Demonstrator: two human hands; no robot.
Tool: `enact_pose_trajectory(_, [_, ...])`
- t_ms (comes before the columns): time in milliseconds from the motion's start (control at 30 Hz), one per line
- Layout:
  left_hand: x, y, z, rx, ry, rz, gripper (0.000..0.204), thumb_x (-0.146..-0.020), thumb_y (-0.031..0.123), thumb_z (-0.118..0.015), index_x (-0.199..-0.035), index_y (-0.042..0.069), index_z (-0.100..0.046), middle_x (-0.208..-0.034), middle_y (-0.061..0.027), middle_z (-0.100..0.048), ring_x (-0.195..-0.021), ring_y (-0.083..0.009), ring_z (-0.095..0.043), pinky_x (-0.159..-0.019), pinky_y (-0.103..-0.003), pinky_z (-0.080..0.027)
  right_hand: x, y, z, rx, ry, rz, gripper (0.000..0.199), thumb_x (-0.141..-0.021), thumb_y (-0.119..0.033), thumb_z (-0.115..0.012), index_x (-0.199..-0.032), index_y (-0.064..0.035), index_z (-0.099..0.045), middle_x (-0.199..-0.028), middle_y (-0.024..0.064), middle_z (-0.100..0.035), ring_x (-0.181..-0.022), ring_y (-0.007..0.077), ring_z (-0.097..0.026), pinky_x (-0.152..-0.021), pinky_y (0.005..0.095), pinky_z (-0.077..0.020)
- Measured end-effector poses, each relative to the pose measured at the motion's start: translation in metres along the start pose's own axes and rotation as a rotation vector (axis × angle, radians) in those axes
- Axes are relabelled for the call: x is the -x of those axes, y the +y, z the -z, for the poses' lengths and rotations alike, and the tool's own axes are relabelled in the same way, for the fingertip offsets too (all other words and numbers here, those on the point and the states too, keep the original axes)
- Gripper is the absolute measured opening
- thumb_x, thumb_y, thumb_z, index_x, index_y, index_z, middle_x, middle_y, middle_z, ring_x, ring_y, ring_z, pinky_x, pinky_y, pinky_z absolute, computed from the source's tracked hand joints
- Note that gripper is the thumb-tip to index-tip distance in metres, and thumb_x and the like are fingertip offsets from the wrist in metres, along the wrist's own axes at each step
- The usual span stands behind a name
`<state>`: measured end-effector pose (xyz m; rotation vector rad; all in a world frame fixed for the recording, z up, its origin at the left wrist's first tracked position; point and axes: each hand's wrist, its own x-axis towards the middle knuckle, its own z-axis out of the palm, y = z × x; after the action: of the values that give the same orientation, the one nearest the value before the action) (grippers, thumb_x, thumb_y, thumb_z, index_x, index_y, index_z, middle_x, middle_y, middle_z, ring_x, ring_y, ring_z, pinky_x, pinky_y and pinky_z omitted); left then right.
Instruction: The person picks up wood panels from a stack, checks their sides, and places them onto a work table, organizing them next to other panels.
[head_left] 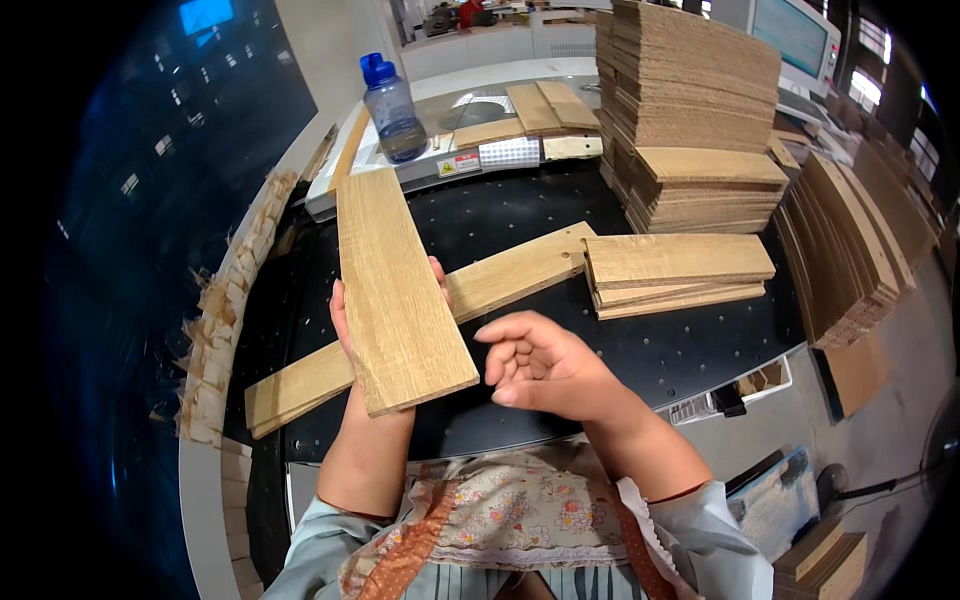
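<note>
A light wood-grain board [405, 300] rests in my left hand [341, 312], which grips it from underneath. My left fingers show at both long edges, while the palm is hidden below. Just right of the board's near end, my right hand [545, 365] is loosely curled, empty, with thumb and forefinger apart. Under the held board, long narrow boards [520, 272] lie slantwise across the black table [660, 355], which is dotted with small holes. To their right sits a short pile of similar boards [680, 262].
A tall stack of boards [690, 85] rises at the back right, with more boards [840, 250] standing beside it. A blue-capped water bottle [393, 110] stands on the machine ledge at the back. Rough splintered edging [225, 310] runs along the left. A monitor [795, 35] is far right.
</note>
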<state>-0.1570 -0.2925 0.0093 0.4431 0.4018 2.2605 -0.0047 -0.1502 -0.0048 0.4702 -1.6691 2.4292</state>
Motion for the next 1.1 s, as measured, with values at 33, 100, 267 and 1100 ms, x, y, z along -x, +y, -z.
enact_pose_trajectory(33, [-0.001, -0.001, 0.001, 0.000, 0.027, 0.004, 0.077, -0.081, 0.064, -0.042, -0.130, 0.004, -0.041, -0.115, -0.0231, -0.050, -0.093, -0.0319, -0.056, -0.077, -0.042, -0.051, -0.003, 0.004, 0.000, 0.089, 0.005, 0.017, 0.043, -0.082, -0.004, -0.067, -0.120, -0.0042, -0.048, -0.087, 0.0004, -0.055, -0.076, 0.0032, -0.051, -0.064, 0.0179, -0.0426])
enact_pose_trajectory(100, [-0.003, -0.005, 0.003, 0.015, 0.052, 0.027, 0.076, -0.082, 0.063, -0.042, -0.129, 0.005, -0.041, -0.115, -0.0234, -0.050, -0.093, -0.0323, -0.057, -0.077, -0.042, -0.051, -0.006, 0.009, 0.002, 0.126, 0.033, 0.024, 0.041, -0.082, -0.006, -0.067, -0.119, -0.0041, -0.049, -0.084, -0.0008, -0.055, -0.074, 0.0027, -0.051, -0.064, 0.0173, -0.0420])
enact_pose_trajectory(267, [-0.010, -0.015, 0.009, 0.001, 0.085, 0.054, 0.076, -0.082, 0.063, -0.040, -0.128, 0.002, -0.041, -0.115, -0.0229, -0.050, -0.090, -0.0319, -0.058, -0.075, -0.042, -0.052, -0.007, 0.013, 0.004, 0.033, 0.149, -0.056, 0.027, -0.085, -0.010, -0.065, -0.106, -0.0025, -0.049, -0.080, 0.0012, -0.055, -0.071, 0.0054, -0.053, -0.061, 0.0193, -0.0448])
enact_pose_trajectory(1100, [-0.013, -0.007, 0.024, -0.020, -0.156, -0.125, 0.092, -0.077, 0.066, -0.048, -0.136, -0.002, -0.027, -0.124, -0.0240, -0.043, -0.111, -0.0312, -0.050, -0.084, -0.044, -0.049, 0.004, 0.032, 0.011, -0.120, -0.039, 0.031, 0.026, -0.084, 0.007, -0.054, -0.108, -0.0014, -0.047, -0.096, 0.0035, -0.051, -0.089, 0.0091, -0.054, -0.077, 0.0227, -0.0445])
